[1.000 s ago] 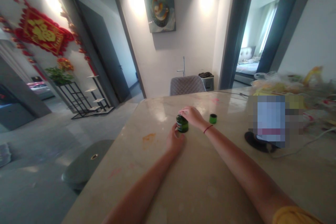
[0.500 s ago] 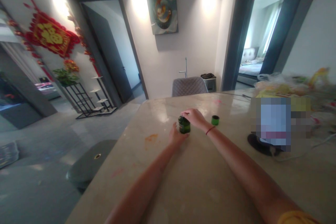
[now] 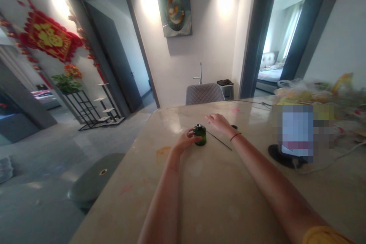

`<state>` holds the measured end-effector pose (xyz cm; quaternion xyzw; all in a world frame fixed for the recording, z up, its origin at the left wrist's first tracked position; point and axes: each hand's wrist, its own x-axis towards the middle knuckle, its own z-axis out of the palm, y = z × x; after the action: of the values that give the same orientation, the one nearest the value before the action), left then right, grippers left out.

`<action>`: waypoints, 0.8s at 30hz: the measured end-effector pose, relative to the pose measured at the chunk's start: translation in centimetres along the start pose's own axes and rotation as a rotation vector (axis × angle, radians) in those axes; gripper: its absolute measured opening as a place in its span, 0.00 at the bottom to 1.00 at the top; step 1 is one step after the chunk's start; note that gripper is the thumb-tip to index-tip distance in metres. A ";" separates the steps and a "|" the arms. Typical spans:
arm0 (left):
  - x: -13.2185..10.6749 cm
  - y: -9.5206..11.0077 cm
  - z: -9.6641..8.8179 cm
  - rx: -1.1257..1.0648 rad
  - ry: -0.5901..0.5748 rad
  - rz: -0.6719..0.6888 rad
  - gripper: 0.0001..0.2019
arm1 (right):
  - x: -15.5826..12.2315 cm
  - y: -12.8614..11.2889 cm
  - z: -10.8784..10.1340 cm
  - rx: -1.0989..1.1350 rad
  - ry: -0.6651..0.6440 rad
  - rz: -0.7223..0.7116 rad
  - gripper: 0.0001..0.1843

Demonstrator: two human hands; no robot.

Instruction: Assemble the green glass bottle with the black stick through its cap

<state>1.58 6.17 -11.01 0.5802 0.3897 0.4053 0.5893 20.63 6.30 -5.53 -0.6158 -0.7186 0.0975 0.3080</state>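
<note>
"Where's the bottle in relation to your fingers?"

"The green bottle stands upright on the table, right against my left hand. My thumb crosses its near side and the other fingers bend round its left side, so that hand is curled only as wide as the glass and has hold of it."

"And the other hand?"

"My right hand is above the table, to the right of the bottle and a little farther off. Its fingertips point left, loosely bent and part-way spread, with nothing that I can see between them. They're near the bottle's neck, apart from it."

"Count things for me."

"One bottle. One thin dark stick, slanting from just beside the bottle's right side toward the near right. One small dark round piece, mostly hidden behind my right wrist, so I can't tell its full shape. One red band on that wrist."

"Farther out?"

"One grey chair at the far edge, one grey-green stool to the left, one picture on the far wall, and one black round base to the right, under a blurred-out patch."
</note>
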 end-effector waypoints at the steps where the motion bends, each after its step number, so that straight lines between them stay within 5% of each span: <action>1: 0.2 -0.2 0.0 -0.004 0.037 0.012 0.39 | 0.0 0.2 0.1 -0.056 -0.011 0.033 0.23; 5: 1.0 -1.0 0.0 0.059 0.145 0.048 0.41 | -0.7 0.4 1.5 -0.272 -0.126 0.107 0.16; 11: 1.7 -1.6 0.4 0.127 0.136 0.103 0.36 | -2.2 -0.2 3.3 -0.372 -0.183 0.141 0.13; 18: 0.9 -0.5 0.7 0.207 0.116 0.122 0.33 | -2.1 -0.8 2.7 -0.398 -0.186 0.218 0.14; 24: -0.3 2.5 0.8 0.154 -0.070 0.105 0.28 | -1.0 0.4 0.1 -0.223 -0.109 0.179 0.11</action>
<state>2.17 5.56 -8.53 0.6572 0.3679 0.3842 0.5340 20.94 5.44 -6.19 -0.7015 -0.6829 0.0773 0.1885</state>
